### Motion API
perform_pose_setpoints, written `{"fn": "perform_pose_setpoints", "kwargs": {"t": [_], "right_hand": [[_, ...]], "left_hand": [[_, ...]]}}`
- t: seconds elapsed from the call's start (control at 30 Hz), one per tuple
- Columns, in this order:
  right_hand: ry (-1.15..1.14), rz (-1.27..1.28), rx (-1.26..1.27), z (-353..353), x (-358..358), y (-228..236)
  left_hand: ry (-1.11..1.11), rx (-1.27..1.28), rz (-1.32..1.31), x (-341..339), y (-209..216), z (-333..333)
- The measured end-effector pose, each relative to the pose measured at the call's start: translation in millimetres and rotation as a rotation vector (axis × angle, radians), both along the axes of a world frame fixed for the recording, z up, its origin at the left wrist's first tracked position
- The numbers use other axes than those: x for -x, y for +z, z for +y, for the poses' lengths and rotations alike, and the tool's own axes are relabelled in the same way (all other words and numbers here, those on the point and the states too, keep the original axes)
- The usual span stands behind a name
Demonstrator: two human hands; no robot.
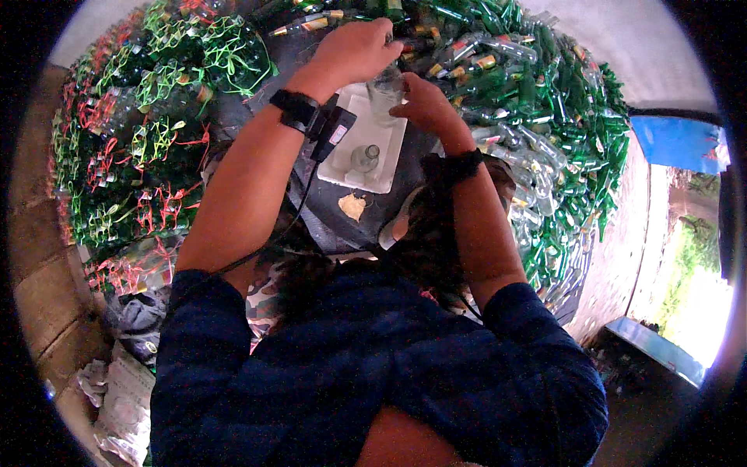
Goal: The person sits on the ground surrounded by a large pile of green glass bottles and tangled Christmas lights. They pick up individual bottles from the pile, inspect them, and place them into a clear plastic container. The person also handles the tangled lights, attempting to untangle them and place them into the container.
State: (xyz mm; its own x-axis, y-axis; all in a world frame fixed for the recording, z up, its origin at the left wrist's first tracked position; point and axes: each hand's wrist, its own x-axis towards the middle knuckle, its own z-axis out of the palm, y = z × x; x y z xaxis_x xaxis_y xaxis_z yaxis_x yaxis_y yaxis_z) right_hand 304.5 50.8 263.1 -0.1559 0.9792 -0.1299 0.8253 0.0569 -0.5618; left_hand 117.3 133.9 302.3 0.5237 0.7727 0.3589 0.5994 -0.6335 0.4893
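Both my hands are raised over a white rectangular tray [387, 161]. My right hand [426, 106] is shut on a clear glass bottle [384, 95] held upright above the tray. My left hand [354, 49] is closed over the bottle's top; what it grips there is hidden. A second clear bottle [365, 156] stands in the tray below. Each wrist wears a black band, and a small black device with a cable hangs from the left one [331, 128].
A large heap of green and clear glass bottles [545, 117] spreads to the right and behind. Bottles bundled in red, green and yellow netting [148, 148] are stacked on the left. A blue sheet [677, 140] lies far right. Sacks [124, 389] lie lower left.
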Motion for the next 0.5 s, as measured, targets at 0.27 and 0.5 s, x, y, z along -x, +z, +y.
{"fn": "perform_pose_setpoints", "kwargs": {"t": [0.27, 0.5], "right_hand": [[0.003, -0.028, -0.144, 2.5, -18.3, -14.8], [0.092, -0.058, -0.135, -0.5, -24.0, -11.9]], "left_hand": [[-0.067, 0.129, 0.323, -16.9, -13.2, -28.7], [-0.137, 0.230, 0.441, -20.4, -32.1, -37.9]]}}
